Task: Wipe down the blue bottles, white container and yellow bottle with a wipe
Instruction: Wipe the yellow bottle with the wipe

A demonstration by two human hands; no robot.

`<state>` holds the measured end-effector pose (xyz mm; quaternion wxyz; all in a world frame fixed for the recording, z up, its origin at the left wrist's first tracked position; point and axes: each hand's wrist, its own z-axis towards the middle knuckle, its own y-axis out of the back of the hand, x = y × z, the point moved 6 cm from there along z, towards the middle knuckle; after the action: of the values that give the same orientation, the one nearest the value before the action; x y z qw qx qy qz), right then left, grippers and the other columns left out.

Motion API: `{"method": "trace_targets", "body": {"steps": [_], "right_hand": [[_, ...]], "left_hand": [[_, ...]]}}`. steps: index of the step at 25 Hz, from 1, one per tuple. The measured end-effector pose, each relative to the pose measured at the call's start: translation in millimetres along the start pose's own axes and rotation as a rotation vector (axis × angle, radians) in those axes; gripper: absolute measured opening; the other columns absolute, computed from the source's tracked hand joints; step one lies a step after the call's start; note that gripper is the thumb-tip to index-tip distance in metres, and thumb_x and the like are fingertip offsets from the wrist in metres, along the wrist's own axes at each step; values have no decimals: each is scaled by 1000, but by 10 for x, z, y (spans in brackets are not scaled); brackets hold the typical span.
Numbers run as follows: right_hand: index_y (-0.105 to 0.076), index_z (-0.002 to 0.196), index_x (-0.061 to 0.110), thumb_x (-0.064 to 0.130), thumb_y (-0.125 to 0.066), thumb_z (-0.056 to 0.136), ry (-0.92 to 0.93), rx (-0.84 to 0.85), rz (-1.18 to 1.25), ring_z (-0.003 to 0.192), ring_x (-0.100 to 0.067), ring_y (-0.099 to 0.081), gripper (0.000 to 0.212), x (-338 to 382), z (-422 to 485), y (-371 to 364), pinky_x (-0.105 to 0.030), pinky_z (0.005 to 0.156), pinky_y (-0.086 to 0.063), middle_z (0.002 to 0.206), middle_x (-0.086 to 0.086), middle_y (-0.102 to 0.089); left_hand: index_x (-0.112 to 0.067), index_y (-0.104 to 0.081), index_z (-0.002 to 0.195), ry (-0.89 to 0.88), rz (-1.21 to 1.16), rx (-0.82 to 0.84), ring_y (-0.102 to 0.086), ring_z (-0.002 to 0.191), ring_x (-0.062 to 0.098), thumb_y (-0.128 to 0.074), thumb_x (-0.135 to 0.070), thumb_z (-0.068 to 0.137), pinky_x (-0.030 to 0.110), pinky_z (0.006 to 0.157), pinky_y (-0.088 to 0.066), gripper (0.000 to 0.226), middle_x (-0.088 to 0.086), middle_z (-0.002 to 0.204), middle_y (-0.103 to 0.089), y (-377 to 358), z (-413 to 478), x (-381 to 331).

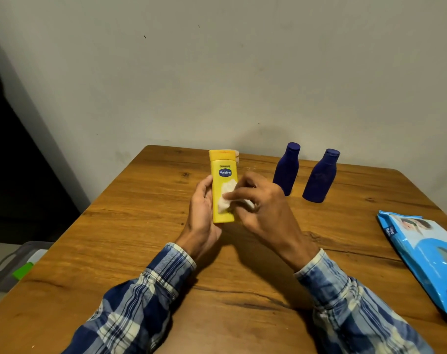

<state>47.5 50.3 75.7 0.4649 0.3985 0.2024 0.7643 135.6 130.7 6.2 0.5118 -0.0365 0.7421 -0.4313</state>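
A person with blue checked sleeves (pixel 145 290) sits at a wooden table (pixel 130 226). The left hand (pixel 202 213) holds a yellow bottle (pixel 222 192) near the middle of the table, a bit toward twelve o'clock. Its fingers curl round the back of the bottle and the thumb lies on the side edge. The cap (pixel 221 155) points away, to twelve o'clock. I cannot tell if the bottle's bottom touches the table.

The right hand (pixel 260 203) holds a small white wipe (pixel 226 198) on the front of the bottle, under the blue label (pixel 225 172). Its fingers are bent round the wipe, and one finger lies along it, pressing it on.

Two blue bottles (pixel 286 169) stand up at two o'clock from the yellow one, side by side and a little apart. A white container (pixel 237 157) peeks out just behind the yellow cap, mostly hidden. A blue wipe pack (pixel 426 254) lies flat at four o'clock, by the table's right edge. A grey box (pixel 13 264) sits on the floor at eight o'clock
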Motion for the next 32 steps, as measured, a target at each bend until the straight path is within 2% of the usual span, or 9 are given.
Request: {"method": "trace_targets", "body": {"steps": [5, 9, 12, 15, 17, 20, 25, 29, 32], "right_hand": [[-77, 106, 11, 10, -78, 84, 103, 198, -16, 108, -19, -58, 23, 190, -67, -152, -33, 97, -52, 113, -8, -62], [-77, 104, 10, 9, -76, 85, -53, -2, 17, 96, -16, -57, 20, -38, 8, 41, -30, 80, -56, 105, -4, -60], [-77, 106, 13, 10, -74, 87, 3, 196, 54, 106, -8, -51, 19, 68, -42, -101, -18, 89, -47, 114, -1, -58], [-77, 104, 12, 8, -75, 86, -90, 53, 157, 97, 0, -52, 19, -63, -2, -11, -8, 79, -45, 107, 3, -59], [-77, 103, 12, 7, -74, 86, -107, -22, 153, 95, -3, -55, 18, -110, 6, 38, -10, 78, -47, 104, 2, -60], [-77, 105, 12, 9, -73, 87, -10, 141, 123, 108, -9, -55, 19, 4, -33, -97, -19, 91, -51, 112, 0, -61], [-76, 106, 7, 5, -76, 85, -108, -265, 116, 101, -10, -60, 21, -169, -11, 138, -21, 85, -57, 107, -5, -63], [-75, 108, 7, 5, -75, 85, 26, -217, 7, 102, -15, -60, 23, -54, -10, 96, -21, 88, -55, 109, -7, -63], [-76, 108, 8, 4, -75, 86, -86, -390, 105, 100, -10, -61, 22, -227, 7, 327, -22, 86, -56, 107, -2, -63]], "left_hand": [[-3, -65, 126, 27, -135, 8, -69, 91, 25, -44, -41, 104, 37, 98, -50, 49, 16, 101, -72, -7, 1, -67], [-3, -61, 133, 2, -112, 4, -70, 99, 27, -38, -41, 107, 40, 94, -55, 51, 20, 116, -71, 19, 0, -108], [-3, -65, 121, 31, -145, 10, -72, 81, 23, -38, -40, 106, 34, 75, -61, 48, 16, 97, -73, 27, -14, -112], [-3, -62, 130, 18, -156, 5, -71, 90, 26, -39, -40, 106, 39, 85, -59, 50, 19, 107, -71, 10, -11, -121], [-3, -60, 134, 9, -144, -6, -70, 96, 27, -40, -40, 106, 40, 95, -54, 51, 21, 114, -70, 36, 1, -103], [-4, -64, 125, 42, -152, 12, -71, 88, 25, -40, -42, 105, 37, 85, -57, 49, 17, 104, -72, 37, -14, -88], [-4, -55, 143, 67, -74, 101, -62, 119, 34, -42, -42, 105, 50, 107, -46, 55, 23, 135, -63, -101, -29, 85], [-3, -57, 140, 94, -69, 169, -66, 110, 31, -48, -40, 103, 45, 101, -51, 53, 22, 124, -67, -136, -82, 184], [-9, -61, 133, 73, 43, 168, -67, 88, 25, -47, -42, 103, 38, 77, -56, 46, 16, 107, -69, -138, -51, 218]]}}
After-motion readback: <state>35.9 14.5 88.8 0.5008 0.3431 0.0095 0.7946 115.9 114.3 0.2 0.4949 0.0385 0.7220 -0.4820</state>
